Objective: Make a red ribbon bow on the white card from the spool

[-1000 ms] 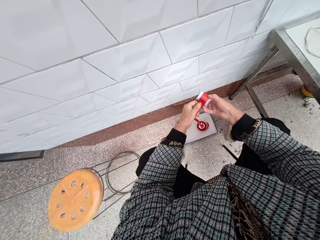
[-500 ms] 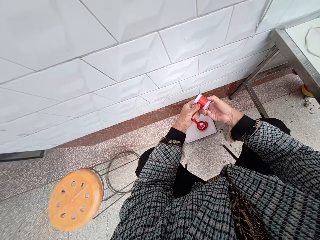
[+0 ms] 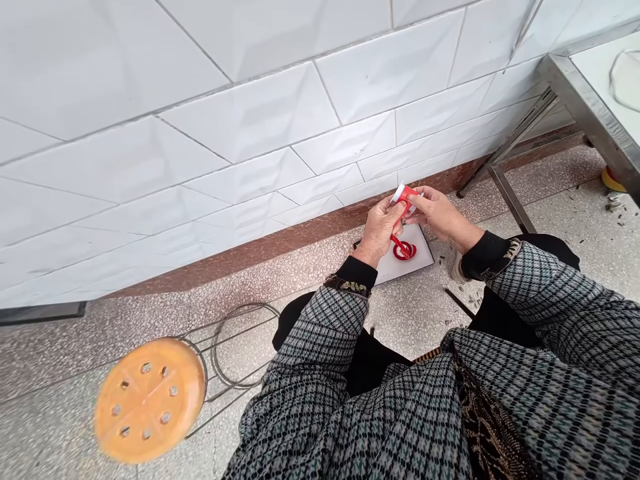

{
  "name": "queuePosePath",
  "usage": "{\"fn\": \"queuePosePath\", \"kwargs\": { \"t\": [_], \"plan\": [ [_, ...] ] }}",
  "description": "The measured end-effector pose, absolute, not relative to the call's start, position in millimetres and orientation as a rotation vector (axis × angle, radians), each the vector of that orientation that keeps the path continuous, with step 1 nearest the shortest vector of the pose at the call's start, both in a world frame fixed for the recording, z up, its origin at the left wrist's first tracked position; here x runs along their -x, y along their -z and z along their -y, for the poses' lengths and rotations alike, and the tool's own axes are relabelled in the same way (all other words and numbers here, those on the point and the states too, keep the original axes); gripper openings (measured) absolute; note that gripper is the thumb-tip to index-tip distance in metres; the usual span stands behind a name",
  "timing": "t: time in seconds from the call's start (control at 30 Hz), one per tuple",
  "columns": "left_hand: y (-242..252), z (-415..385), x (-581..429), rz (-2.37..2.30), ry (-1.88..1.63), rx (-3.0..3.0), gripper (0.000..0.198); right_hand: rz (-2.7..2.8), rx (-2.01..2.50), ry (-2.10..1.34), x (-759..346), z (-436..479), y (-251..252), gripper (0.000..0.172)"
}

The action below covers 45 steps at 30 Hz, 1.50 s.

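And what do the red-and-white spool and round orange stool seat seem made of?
Red-and-white spool: probably smooth plastic, given its clean white rim. Its flat red ribbon: satin or plastic, too small to tell. Round orange stool seat: likely moulded plastic, dull sheen, given its regular holes.

The right hand (image 3: 443, 215) has brought its fingers (image 3: 416, 199) from the far end of the spool (image 3: 403, 195) onto its red face, covering much of what showed half a second ago. The left hand (image 3: 379, 230) has shifted slightly rightward, uncovering a dark corner (image 3: 356, 245) of the board (image 3: 387, 269).
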<state>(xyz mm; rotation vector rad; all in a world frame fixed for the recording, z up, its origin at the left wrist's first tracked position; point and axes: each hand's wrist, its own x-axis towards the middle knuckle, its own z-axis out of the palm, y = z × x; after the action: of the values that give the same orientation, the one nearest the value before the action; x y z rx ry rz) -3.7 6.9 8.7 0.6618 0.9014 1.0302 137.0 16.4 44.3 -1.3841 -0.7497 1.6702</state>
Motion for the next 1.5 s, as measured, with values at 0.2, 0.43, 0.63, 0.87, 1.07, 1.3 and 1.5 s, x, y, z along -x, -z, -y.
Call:
{"fn": "queuePosePath", "kwargs": {
  "t": [0.2,0.43,0.63,0.87,1.07,1.3,1.5],
  "plan": [
    [-10,-7,14,-0.994,-0.904,-0.775,0.05,0.628,1.391,-1.756,-146,-27,-45,0.018],
    [-4,-8,18,-1.018,-0.884,-0.951,0.051,0.599,1.386,-1.77,-149,-32,-45,0.018],
    [-5,-9,18,-1.027,-0.899,-0.955,0.05,0.415,1.308,-1.922,-147,-30,-45,0.02],
    [-7,-11,19,-0.927,-0.934,-0.763,0.06,0.31,1.186,-2.133,-149,-29,-49,0.021],
    [-8,-10,21,-0.764,-0.888,-0.694,0.069,0.22,0.97,-2.468,-154,-28,-45,0.036],
    [-7,-8,16,-0.8,-1.023,-0.629,0.057,0.565,1.185,-2.197,-152,-23,-46,0.037],
    [-7,-6,8,-0.891,-1.084,-0.628,0.052,0.892,1.264,-1.621,-138,-13,-42,0.029]
  ]
}}
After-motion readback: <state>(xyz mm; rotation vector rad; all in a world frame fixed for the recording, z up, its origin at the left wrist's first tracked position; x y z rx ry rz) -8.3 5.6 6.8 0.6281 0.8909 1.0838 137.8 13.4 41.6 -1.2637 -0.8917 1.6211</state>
